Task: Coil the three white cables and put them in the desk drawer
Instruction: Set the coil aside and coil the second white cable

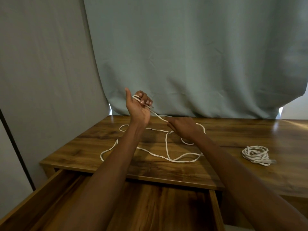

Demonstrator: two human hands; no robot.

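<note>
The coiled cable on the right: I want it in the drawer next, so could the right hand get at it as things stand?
Probably yes, once freed: the coiled cable lies in the open on the desk, but the right hand is pinching the loose cable.

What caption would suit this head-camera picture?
Left hand winds a loose white cable fed by the right hand; open drawer waits.

Dim, soft indoor light is glowing through gaps under the curtain at three and nine o'clock, glaring on the desk at three o'clock, while wide-angle distortion is bending the edges.
</note>
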